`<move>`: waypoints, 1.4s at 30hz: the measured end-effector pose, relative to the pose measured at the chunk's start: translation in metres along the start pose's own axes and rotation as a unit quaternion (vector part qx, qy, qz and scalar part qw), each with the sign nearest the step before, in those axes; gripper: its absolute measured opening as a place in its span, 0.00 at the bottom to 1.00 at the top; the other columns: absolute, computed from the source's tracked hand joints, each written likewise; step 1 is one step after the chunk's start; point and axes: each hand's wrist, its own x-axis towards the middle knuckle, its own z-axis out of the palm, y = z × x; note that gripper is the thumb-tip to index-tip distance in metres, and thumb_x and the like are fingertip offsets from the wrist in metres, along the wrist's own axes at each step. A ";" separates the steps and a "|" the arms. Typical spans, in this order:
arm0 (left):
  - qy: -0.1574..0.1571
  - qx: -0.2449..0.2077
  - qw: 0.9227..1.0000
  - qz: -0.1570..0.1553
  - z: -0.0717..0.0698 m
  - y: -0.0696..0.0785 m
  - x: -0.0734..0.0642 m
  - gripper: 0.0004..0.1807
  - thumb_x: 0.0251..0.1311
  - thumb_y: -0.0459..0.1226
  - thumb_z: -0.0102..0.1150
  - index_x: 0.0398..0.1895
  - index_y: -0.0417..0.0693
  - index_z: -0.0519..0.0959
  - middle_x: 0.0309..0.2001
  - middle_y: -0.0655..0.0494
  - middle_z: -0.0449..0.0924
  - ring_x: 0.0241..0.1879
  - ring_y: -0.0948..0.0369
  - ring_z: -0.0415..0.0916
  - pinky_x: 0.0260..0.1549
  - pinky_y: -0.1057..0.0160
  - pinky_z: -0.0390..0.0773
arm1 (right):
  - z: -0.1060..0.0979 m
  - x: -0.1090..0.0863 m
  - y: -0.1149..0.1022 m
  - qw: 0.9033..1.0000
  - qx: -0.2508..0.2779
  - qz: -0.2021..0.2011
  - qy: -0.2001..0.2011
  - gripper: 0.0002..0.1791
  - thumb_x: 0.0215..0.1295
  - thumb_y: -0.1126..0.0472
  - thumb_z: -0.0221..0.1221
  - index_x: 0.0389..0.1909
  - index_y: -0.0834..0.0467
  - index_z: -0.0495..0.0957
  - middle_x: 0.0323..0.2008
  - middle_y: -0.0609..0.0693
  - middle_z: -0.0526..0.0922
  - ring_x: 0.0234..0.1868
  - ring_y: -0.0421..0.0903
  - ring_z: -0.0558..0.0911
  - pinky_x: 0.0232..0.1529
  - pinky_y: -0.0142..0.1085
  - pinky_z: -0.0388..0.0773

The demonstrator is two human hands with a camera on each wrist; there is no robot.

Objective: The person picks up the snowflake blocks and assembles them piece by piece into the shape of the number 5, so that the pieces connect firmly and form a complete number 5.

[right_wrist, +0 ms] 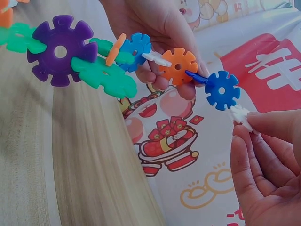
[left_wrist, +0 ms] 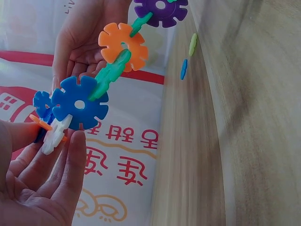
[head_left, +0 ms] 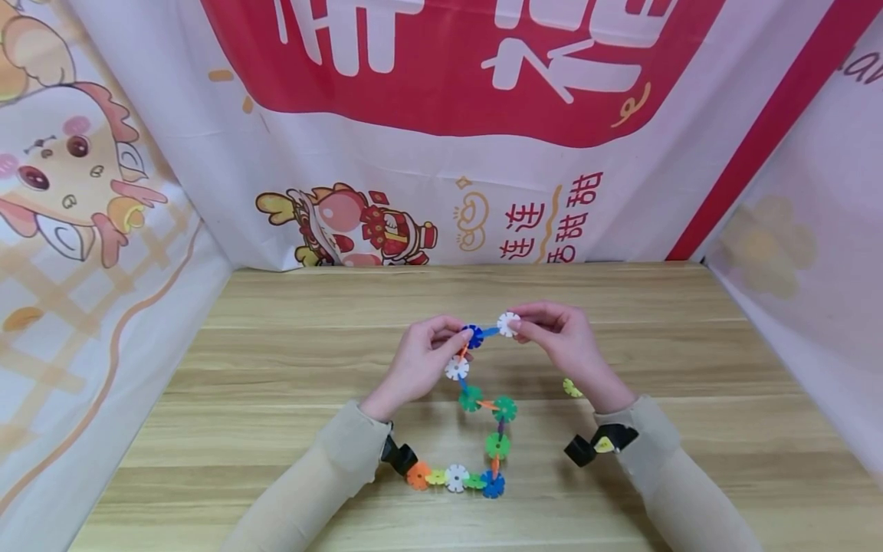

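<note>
A winding chain of notched plastic snowflake discs hangs between the two hands and trails down toward the near side. My left hand pinches a dark blue disc near the chain's upper end. My right hand pinches the white end disc between thumb and fingertips; a blue disc joins it in the right wrist view. Below the left hand come another white disc, green discs and a blue corner disc. An orange disc forms the other end, beside the left wrist.
A loose yellow disc lies on the wooden table by the right forearm. The left wrist view also shows a small blue piece on the tabletop. Printed cloth hangs behind the table and along both sides.
</note>
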 end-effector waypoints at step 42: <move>-0.050 0.020 0.998 -0.011 0.006 -0.001 0.001 0.16 0.70 0.51 0.62 0.45 0.49 0.84 0.32 0.54 0.85 0.31 0.55 0.82 0.28 0.61 0.79 | 0.005 -0.003 -0.004 0.999 0.036 -0.015 -0.014 0.15 0.68 0.57 0.68 0.51 0.60 0.84 0.44 0.54 0.87 0.40 0.52 0.86 0.44 0.41 0.85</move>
